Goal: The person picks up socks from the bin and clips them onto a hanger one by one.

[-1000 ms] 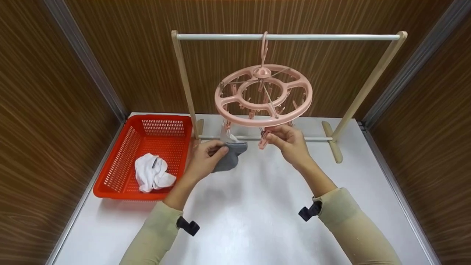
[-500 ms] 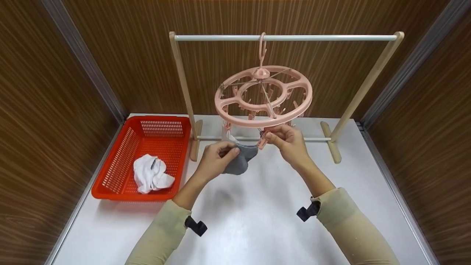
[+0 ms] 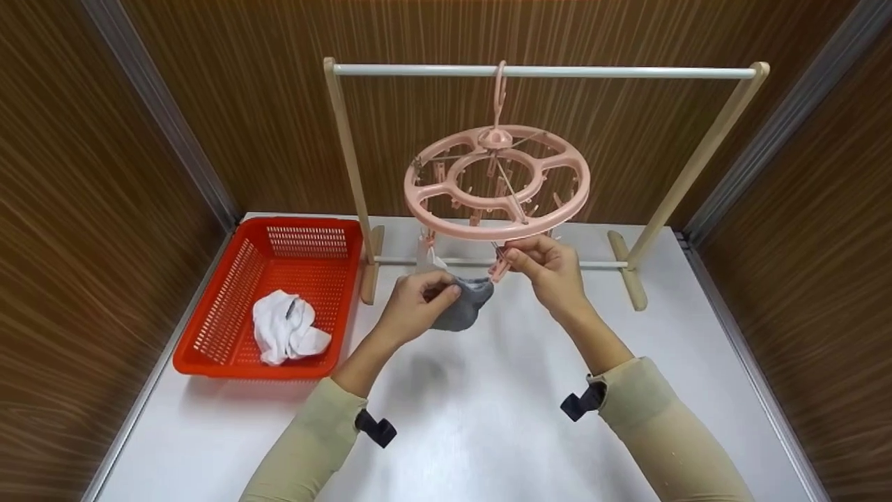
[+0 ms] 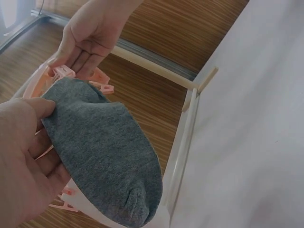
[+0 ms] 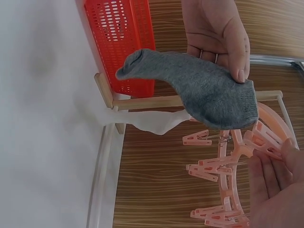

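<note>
A grey sock hangs from my left hand, whose thumb and fingers pinch it near the cuff. My right hand pinches a pink clothespin that hangs below the round pink drying hanger. In the right wrist view the clothespin lies right at the sock's cuff; whether its jaws have the cloth between them I cannot tell. A white sock hangs from the hanger beyond the grey one, mostly hidden in the head view.
The hanger hooks over the white bar of a rack with wooden legs. To the left a red basket holds crumpled white cloth. Several other clothespins dangle from the hanger. Wood-grain panels enclose the white table.
My left hand has carried the grey sock to the right, bringing its cuff up to the clothespin. My right hand stays at the clothespin, which now tilts a little.
</note>
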The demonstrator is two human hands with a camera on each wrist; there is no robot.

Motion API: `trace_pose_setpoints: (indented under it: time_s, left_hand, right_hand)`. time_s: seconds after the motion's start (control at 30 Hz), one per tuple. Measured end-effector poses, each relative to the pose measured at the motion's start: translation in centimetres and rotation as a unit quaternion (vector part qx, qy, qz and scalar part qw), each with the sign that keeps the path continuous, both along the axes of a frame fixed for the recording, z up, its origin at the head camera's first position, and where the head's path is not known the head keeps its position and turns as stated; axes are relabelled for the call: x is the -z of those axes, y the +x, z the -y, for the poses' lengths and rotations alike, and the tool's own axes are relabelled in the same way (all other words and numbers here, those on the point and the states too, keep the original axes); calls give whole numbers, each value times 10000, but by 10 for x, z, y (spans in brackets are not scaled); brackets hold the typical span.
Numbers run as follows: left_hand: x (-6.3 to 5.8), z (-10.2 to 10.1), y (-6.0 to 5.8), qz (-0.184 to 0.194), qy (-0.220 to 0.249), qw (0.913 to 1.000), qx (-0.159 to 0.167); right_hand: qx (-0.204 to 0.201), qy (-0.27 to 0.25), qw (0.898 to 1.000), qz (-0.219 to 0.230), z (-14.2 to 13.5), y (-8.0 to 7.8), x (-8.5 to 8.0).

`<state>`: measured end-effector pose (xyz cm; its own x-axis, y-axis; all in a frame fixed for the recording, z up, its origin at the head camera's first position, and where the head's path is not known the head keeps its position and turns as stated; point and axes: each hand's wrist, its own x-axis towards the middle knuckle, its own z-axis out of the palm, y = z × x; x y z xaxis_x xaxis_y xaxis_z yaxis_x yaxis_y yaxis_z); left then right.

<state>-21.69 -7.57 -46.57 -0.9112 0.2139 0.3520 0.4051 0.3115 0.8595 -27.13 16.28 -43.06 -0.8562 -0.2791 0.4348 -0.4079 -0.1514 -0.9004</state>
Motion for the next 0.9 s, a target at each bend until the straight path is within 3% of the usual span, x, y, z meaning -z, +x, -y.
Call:
trace_pose_setpoints:
  time_s: [0.47,0.7,0.9]
  left_hand:
    - [2,0,-1,85,-125,9997,169]
    - [4,-2,-1,27,14,10000,35]
    - [-1,-13,-3,169,-134,9995,237]
  right_hand:
    - [263,-242,9994,-10,0,1,0]
    - [165,-221,9996,38,2,1,2]
    - [167,-177,9996,115,6,3,2]
